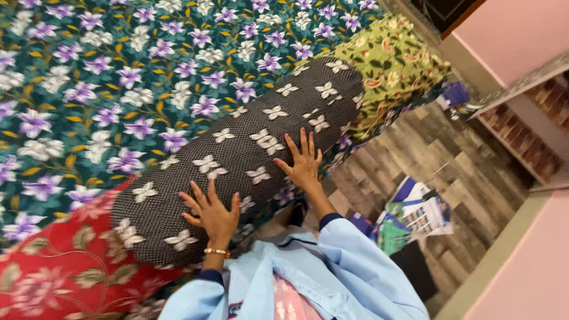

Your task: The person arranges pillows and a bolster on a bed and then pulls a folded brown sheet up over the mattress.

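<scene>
A long dark bolster pillow point(249, 148) with white flower prints lies across the edge of a bed covered by a green sheet with purple and white flowers point(106, 77). My left hand point(212, 214), with a gold bangle at the wrist, rests flat on the bolster's near end, fingers spread. Farther along, my right hand point(302, 161) presses flat on the same bolster with its fingers apart. Both arms wear light blue sleeves. Neither hand grips anything.
A red floral pillow point(65, 266) lies beside the bolster's near end and a yellow-green floral pillow point(397, 65) beyond its far end. On the wood-pattern floor point(438, 154) are blue and white printed packets point(415, 216). A pink wall point(510, 35) and a brick ledge stand at right.
</scene>
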